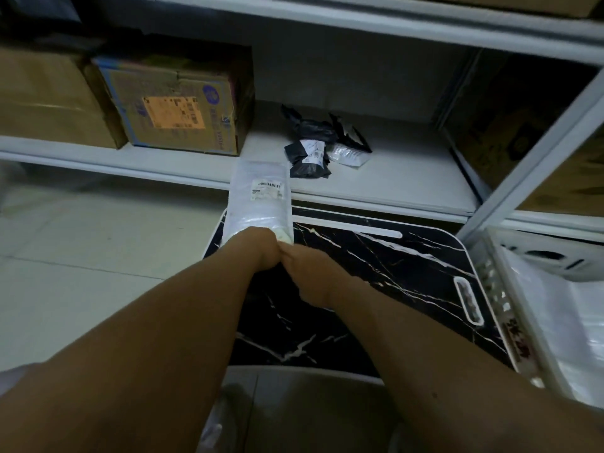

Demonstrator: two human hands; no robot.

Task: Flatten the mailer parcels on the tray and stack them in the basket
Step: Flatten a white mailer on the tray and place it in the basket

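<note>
- A person's left hand [258,248] and right hand [305,273] met at the near end of a white mailer parcel [260,199], both apparently gripping it; the fingers themselves were hidden from the head camera.
- The parcel stood at the tray's [408,256] far left corner, its upper end reaching above the front edge of the shelf [392,178] behind.
- On that shelf, near its front edge, lay a small heap of black parcels [309,152] beside a clear packet [346,155]; two cardboard boxes [176,106] sat toward its left end.
- The basket [536,318], just beside the tray's right edge, already held pale flat mailers.
- Judged from this view, the parcel had yet to be flattened: laying it down mid-tray and pressing with open palms from the centre outward should push trapped air out evenly before it goes into the basket.
</note>
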